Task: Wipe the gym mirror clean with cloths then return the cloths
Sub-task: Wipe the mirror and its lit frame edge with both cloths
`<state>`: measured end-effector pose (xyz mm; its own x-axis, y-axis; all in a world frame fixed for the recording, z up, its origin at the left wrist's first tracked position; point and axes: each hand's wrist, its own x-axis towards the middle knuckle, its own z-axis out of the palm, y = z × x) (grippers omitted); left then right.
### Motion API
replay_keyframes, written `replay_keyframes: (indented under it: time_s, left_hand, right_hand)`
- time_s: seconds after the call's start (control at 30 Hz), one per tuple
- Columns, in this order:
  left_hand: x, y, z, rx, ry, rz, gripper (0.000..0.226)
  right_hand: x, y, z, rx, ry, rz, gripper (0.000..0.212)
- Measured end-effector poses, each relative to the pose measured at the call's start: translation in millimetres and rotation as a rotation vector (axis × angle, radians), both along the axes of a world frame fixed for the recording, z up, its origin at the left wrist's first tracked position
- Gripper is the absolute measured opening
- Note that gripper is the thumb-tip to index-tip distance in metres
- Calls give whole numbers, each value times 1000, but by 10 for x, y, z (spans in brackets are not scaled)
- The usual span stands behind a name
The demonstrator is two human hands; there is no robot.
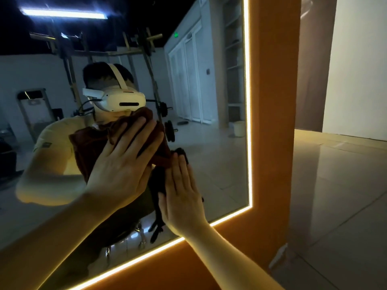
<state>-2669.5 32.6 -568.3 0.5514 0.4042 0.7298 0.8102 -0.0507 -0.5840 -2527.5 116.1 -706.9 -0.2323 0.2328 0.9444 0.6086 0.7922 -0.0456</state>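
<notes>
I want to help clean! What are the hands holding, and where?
Nothing is gripped. Left hand presses a brown cloth flat against the mirror; right hand presses a black cloth.

Rumpled brown cloth [90, 147] and darker cloth [156, 185] side by side against the upright, light-edged mirror [209, 160]

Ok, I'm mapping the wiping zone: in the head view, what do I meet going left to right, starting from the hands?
The left hand → right hand → lit strip → orange frame → white wall.
</notes>
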Motion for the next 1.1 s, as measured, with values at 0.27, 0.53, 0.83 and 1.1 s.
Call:
replay_keyframes:
  time_s: [0.27, 0.53, 0.83, 1.1]
  left_hand:
    - [-34, 8, -13, -21, 18, -7, 57]
    - [-40, -6, -35, 48, -26, 5, 57]
    - [-61, -35, -89, -7, 2, -70, 54]
    - [-61, -143, -106, 109, -224, 23, 63]
  right_hand:
    - [704, 615, 667, -153, 608, -165, 63]
    - [81, 106, 217, 172, -89, 37, 66]
    - [942, 667, 832, -183, 582, -235, 57]
    - [45, 82, 168, 225, -198, 54, 65]
